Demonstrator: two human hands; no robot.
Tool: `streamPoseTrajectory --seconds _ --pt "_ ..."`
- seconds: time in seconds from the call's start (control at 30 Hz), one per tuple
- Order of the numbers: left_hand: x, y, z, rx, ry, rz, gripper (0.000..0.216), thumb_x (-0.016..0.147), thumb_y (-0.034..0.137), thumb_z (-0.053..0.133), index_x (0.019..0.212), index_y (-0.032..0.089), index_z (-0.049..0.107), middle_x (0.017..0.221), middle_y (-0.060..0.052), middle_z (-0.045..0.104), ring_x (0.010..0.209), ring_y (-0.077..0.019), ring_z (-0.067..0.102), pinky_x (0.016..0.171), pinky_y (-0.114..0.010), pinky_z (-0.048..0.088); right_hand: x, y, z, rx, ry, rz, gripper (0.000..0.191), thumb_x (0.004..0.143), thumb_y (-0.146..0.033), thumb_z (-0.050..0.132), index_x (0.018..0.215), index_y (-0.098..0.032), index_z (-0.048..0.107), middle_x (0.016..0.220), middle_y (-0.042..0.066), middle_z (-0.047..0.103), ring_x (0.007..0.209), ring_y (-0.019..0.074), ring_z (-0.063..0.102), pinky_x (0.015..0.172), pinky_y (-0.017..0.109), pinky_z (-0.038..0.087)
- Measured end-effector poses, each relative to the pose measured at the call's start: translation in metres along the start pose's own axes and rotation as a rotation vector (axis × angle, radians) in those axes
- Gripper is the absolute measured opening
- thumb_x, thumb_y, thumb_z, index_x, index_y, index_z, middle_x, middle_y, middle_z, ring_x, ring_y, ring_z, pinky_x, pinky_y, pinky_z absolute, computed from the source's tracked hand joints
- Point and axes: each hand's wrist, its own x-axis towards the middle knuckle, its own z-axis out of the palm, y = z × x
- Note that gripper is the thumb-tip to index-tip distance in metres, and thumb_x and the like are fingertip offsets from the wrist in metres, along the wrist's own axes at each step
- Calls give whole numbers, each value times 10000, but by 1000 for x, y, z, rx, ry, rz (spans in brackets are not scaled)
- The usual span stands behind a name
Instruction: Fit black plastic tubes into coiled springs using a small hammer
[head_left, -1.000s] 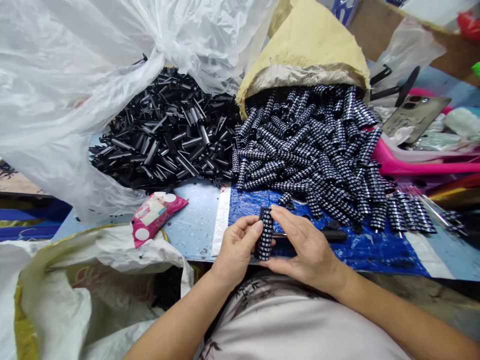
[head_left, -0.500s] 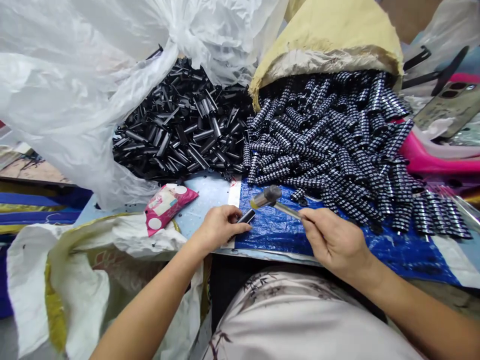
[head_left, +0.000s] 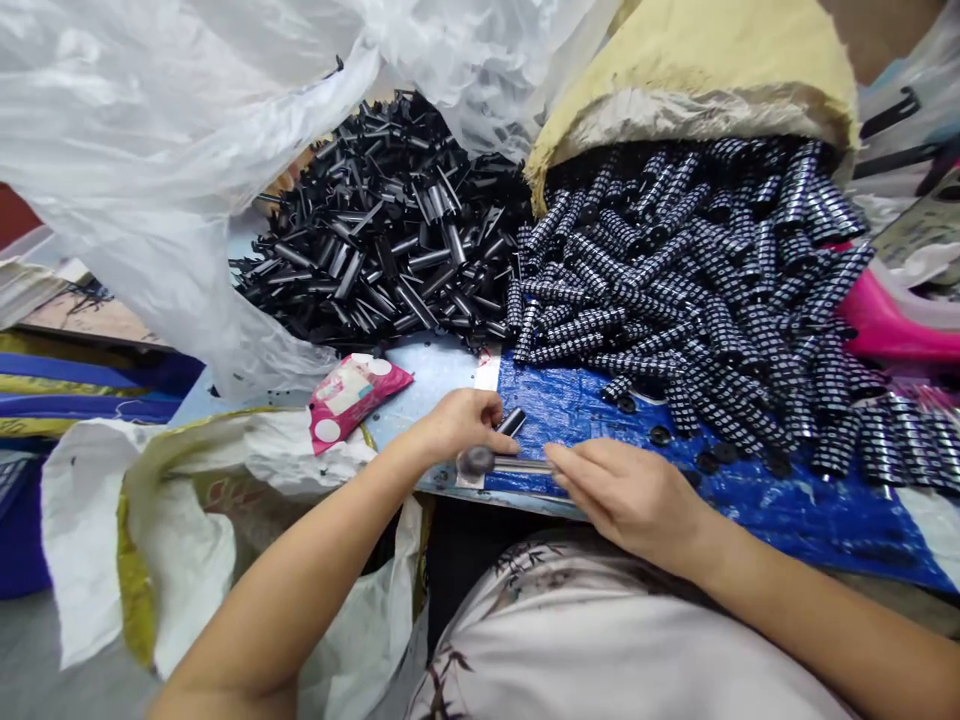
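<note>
My left hand (head_left: 466, 424) is closed on a short black tube (head_left: 513, 422) at the front of the table; its far end sticks out past my fingers. My right hand (head_left: 630, 490) grips the metal handle of a small hammer (head_left: 480, 460), whose dark round head is beside my left thumb, low over the table edge. Whether the head touches anything, I cannot tell. Beyond my left hand lies a heap of plain black plastic pieces (head_left: 397, 230). A pile of black cylinders with white checks (head_left: 675, 280) spreads beyond my right hand.
A pink packet (head_left: 356, 395) lies left of my left hand. Small black discs (head_left: 707, 461) are scattered on the blue sheet (head_left: 570, 400). Clear plastic (head_left: 150, 150) drapes over the left, a yellow sack (head_left: 697, 60) over the checked pile. A white sack (head_left: 210, 450) hangs below the table edge.
The hammer has swung left and down, bringing its head from above the blue sheet to beside my left thumb. The view has shifted slightly, and more black discs show.
</note>
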Motion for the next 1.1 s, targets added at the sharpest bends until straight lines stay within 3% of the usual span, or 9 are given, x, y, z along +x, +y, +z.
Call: streamPoseTrajectory --seconds 0.1,0.27,0.37,0.43,0.5,0.6,0.7,0.87,1.1 --pt "2 7 4 131 48 5 326 601 368 809 652 199 535 586 63 499 575 -125 433 534 -254 290 -5 -2 8 -65 -162 -27 206 1002 -197 514 1106 -98 662 687 25 574 603 174 550 551 314 445" --pt "-40 7 -29 204 111 25 212 658 264 740 642 200 538 593 53 476 571 -127 409 524 -254 261 -23 17 0 -2 -70 14 255 983 -178 558 1219 -108 626 850 65 672 736 171 621 669 293 506" --pt "-84 -7 -68 27 -257 -83 246 596 338 840 676 194 657 586 44 523 541 -128 450 495 -236 300 -38 34 -9 -106 -30 94 256 965 -180 595 1214 -146 640 961 79 714 799 180 653 733 308 520" --pt "-102 -16 -83 -75 -319 -177 280 571 367 871 730 192 722 586 25 563 533 -137 486 492 -230 333 -41 41 -12 -171 -52 126 203 967 -225 602 1147 -167 678 962 77 721 805 193 660 728 329 514" --pt "-101 -21 -85 -170 -132 -168 300 608 420 849 772 191 743 628 -7 611 552 -147 519 504 -233 368 -35 46 -12 -175 -77 141 201 965 -296 614 1102 -177 698 985 88 722 847 216 664 751 356 512" --pt "-65 -22 -79 -304 444 -85 343 728 526 727 825 198 708 651 -24 624 516 -139 498 493 -245 376 -8 53 -10 -160 -57 131 248 962 -349 618 1132 -180 684 1070 107 717 963 242 658 845 388 498" --pt "-11 -19 -86 -112 908 -142 309 795 505 644 750 199 654 623 -24 603 531 -159 511 544 -278 399 29 67 -10 -308 2 126 229 984 -291 569 1152 -167 663 1103 111 714 996 251 647 862 397 453" --pt "48 -20 -114 59 983 -171 257 650 342 751 516 208 578 553 -34 563 685 -235 593 678 -324 429 73 94 -15 -628 -142 123 293 965 -68 431 1167 -130 635 1051 128 717 1019 281 600 858 429 381" --pt "51 -30 -103 -195 1027 -142 48 601 226 625 620 183 634 539 4 560 584 -173 562 579 -276 433 78 122 -20 -663 -295 28 326 938 -23 403 1071 -187 651 817 77 697 1010 268 578 1036 484 349"
